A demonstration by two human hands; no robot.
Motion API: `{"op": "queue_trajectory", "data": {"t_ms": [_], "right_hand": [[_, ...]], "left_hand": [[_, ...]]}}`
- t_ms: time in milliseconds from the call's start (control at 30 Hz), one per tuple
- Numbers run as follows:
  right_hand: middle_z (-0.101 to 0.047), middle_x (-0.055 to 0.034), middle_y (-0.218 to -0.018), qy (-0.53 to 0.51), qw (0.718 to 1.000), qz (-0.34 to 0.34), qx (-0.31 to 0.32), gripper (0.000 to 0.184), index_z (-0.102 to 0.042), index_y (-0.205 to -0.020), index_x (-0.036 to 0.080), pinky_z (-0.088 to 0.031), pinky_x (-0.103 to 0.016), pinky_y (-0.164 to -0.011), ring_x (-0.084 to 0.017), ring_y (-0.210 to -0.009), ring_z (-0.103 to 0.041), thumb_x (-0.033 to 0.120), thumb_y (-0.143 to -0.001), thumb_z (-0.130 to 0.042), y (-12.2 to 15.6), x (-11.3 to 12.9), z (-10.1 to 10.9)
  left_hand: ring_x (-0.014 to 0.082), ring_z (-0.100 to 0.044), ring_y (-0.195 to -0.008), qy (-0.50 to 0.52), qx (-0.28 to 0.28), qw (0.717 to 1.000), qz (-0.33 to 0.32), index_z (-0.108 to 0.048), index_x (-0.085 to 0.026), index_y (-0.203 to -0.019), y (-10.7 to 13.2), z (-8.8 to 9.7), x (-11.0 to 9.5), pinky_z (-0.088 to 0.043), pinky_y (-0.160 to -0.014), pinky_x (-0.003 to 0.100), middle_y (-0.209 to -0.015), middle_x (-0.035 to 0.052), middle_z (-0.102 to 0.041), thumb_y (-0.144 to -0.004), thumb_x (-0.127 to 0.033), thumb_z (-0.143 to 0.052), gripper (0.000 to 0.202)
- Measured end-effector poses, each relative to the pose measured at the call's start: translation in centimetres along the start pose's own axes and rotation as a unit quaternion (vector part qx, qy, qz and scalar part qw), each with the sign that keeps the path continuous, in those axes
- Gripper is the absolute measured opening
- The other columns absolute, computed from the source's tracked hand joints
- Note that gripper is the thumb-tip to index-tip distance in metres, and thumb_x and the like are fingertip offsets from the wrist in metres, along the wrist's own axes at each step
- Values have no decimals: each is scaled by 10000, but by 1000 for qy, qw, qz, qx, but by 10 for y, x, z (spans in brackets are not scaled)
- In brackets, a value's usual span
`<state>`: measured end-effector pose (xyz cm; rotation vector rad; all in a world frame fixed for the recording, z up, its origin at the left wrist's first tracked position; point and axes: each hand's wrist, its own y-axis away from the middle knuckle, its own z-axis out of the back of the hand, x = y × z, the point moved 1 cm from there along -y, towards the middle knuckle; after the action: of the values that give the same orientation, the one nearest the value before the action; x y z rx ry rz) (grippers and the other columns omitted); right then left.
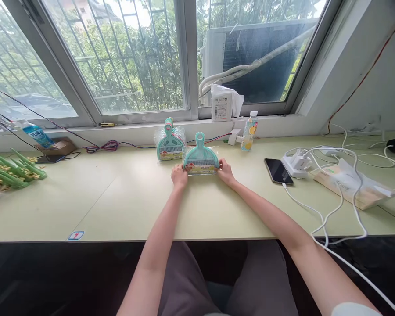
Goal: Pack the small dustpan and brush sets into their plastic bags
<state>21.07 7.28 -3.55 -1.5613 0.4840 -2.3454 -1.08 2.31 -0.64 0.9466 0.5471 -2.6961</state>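
A teal mini dustpan set [200,157] in clear wrapping lies flat on the pale green desk [125,202], handle pointing toward the window. My left hand [179,176] grips its left lower corner, and my right hand [225,171] grips its right lower corner, fingers curled on the edge. Just behind and to the left, a second wrapped teal dustpan set [169,143] leans near the window sill.
A black phone [278,170], white chargers with cables [298,161] and a wrapped wooden block [352,186] lie to the right. A yellow drink bottle [249,131] and a white packet [222,103] stand by the sill. Green plastic pieces [9,172] and a blue bottle [37,134] are at left.
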Motion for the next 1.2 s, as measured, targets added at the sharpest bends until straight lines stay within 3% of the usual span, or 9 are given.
{"op": "queue_trajectory", "data": {"t_ms": [133, 233, 333, 400, 533, 767, 1000, 1200], "right_hand": [[-567, -11, -812, 28, 999, 19, 15, 183, -405, -816, 236, -413, -284, -675, -175, -728, -539, 188, -688, -527, -29, 7, -47], [-584, -21, -824, 38, 999, 28, 24, 187, -417, -838, 230, -414, -282, -706, -184, -771, -551, 140, -698, -502, -47, 19, -92], [-601, -46, -878, 42, 999, 28, 13, 204, -438, -889, 220, -420, -289, -743, -194, -818, -556, 96, -729, -467, -60, 28, -132], [-601, -75, -944, 45, 999, 22, -4, 230, -452, -929, 208, -427, -304, -777, -202, -863, -557, 70, -746, -445, -68, 32, -153], [-538, -136, -1120, 59, 997, 11, -51, 276, -473, -983, 185, -440, -332, -861, -214, -964, -549, 32, -757, -433, -83, 34, -178], [-525, -158, -1211, 143, 989, 10, -37, 333, -462, -1144, 157, -472, -335, -820, -230, -1014, -559, 50, -832, -416, -91, 37, -187], [-511, -162, -1278, 187, 980, 30, -62, 410, -409, -1252, 189, -498, -366, -766, -295, -1187, -465, 158, -854, -501, -79, 48, -176], [-504, -142, -1285, 188, 968, 151, -72, 376, -427, -1240, 192, -461, -371, -877, -255, -1191, -484, 195, -874, -514, -51, 53, -143]], "left_hand": [[324, -418, -1285, 38, -64, 992, 101, -492, -135, -1211, -7, 6, 8, -354, -1035, 448, -1315, 198, -505, -903, -203, -434, 321], [337, -377, -1320, 113, -159, 962, 193, -369, -112, -1318, -9, 11, 16, -357, -1037, 461, -1400, 231, -402, -883, -186, -448, 449], [347, -319, -1351, 147, -250, 926, 241, -306, -117, -1342, -10, 14, 23, -361, -1024, 488, -1455, 247, -286, -859, -149, -437, 502], [359, -325, -1339, 168, -268, 917, 245, -324, -141, -1315, -10, 13, 26, -362, -1011, 505, -1453, 238, -266, -835, -123, -445, 496], [374, -382, -1285, 186, -247, 923, 230, -377, -151, -1247, -14, 3, 28, -365, -989, 513, -1400, 233, -309, -804, -93, -464, 455], [335, -433, -1269, 169, -203, 938, 224, -430, -178, -1201, -19, -7, 25, -370, -1007, 467, -1360, 195, -373, -808, -107, -492, 404], [296, -438, -1293, 151, -167, 943, 244, -470, -194, -1193, -18, -1, 23, -372, -1027, 422, -1367, 166, -414, -834, -152, -486, 361], [279, -455, -1291, 136, -149, 953, 228, -510, -192, -1194, -20, -2, 21, -360, -1048, 404, -1363, 159, -452, -846, -174, -487, 348]]}}
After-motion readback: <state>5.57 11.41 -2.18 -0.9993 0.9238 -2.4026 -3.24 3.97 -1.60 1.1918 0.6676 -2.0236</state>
